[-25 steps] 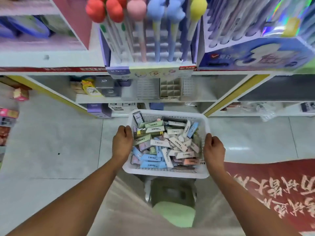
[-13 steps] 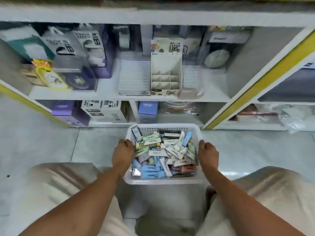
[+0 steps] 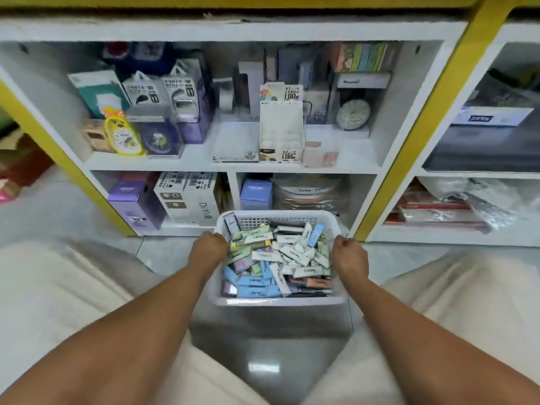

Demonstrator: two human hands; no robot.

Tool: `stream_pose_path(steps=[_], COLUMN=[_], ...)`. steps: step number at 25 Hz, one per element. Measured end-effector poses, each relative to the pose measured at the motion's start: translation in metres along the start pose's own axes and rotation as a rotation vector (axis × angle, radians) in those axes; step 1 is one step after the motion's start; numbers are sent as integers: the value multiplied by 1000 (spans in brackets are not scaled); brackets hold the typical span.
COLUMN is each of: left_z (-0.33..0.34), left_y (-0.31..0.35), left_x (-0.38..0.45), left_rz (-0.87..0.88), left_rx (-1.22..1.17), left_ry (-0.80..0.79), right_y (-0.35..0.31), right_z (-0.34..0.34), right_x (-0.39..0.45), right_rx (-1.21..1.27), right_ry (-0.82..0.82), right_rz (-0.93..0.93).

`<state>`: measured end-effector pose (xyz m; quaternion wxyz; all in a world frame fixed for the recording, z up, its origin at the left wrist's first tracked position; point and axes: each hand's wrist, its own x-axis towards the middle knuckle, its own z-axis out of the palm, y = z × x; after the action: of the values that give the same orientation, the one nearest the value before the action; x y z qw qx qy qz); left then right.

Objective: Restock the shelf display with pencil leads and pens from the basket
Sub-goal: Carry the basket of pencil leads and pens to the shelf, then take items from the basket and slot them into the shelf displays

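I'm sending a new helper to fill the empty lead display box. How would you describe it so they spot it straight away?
Look at the upper white shelf in the low unit, straight behind the basket. The display box stands upright near the middle, between a flat clear tray and a round clock. It alone is an open white carton with "100" printed on its header and front lip.

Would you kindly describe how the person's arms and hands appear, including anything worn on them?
Both forearms are bare, with no sleeves, watch, rings or gloves visible on the left hand or the right hand. Pale cream clothing covers the legs below.
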<state>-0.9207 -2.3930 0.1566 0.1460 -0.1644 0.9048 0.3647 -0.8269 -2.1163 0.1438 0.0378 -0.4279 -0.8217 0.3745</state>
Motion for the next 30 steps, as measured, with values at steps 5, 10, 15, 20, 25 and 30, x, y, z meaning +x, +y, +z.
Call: stream_pose_path(steps=[5,10,15,20,25,30], left_z=[-11,22,75,115,132,153], left_y=[20,-1,-43,-77,-90,-86], left_x=[12,48,79,97,103,83], left_rz=[-91,-133,-283,-315,-221,346], left_rx=[0,-62,96,95,218,707], left_ry=[-43,-106,-187,-224,-289,-87], right_y=[-24,5,52,85,103,100], right_z=[-1,32,77,116,145,146], right_x=[8,33,60,78,91,64], right_rx=[-9,-15,-153,-253,-342,-509], right_ry=[-16,-112,-196,-250,-333,-138], right_rz=[42,53,105,177,198,-145])
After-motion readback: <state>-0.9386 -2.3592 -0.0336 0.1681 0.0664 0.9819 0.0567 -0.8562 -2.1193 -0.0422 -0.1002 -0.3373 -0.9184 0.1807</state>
